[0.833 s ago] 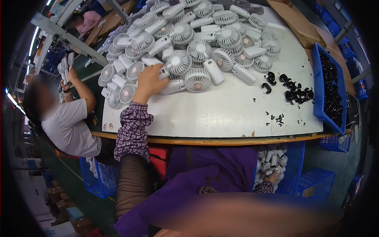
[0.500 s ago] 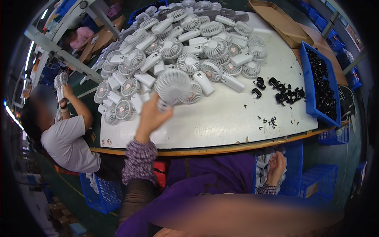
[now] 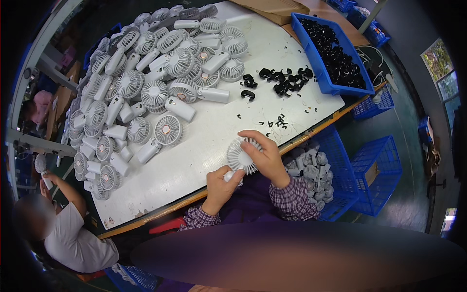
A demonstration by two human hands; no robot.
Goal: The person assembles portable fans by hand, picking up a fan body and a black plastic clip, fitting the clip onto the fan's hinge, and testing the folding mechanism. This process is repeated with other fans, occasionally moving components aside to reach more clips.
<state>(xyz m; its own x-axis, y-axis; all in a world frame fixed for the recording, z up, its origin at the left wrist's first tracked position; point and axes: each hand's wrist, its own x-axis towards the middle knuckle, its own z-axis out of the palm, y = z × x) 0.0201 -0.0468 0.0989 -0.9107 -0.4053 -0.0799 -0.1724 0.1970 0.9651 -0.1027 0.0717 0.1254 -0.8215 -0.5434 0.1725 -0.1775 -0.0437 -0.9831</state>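
In the head view, a white table with a yellowish edge slants across the scene. A heap of white handheld fans covers its left and far parts. Black curved pieces lie scattered toward the right, near a blue tray full of similar ones. Cardboard lies at the far edge. Below the table on the right stands a blue crate containing white fans; at left, a co-worker in a pale shirt holds a fan too.

The held fan is above the table's near edge. The left hand has its fingers closed around the handle; the right hand grips the round head, thumb over the grille.

Half a second earlier, the left hand is over the heap with a blurred fan and the right hand is at the crate; now both meet on one fan. The view has also turned, tilting the table.
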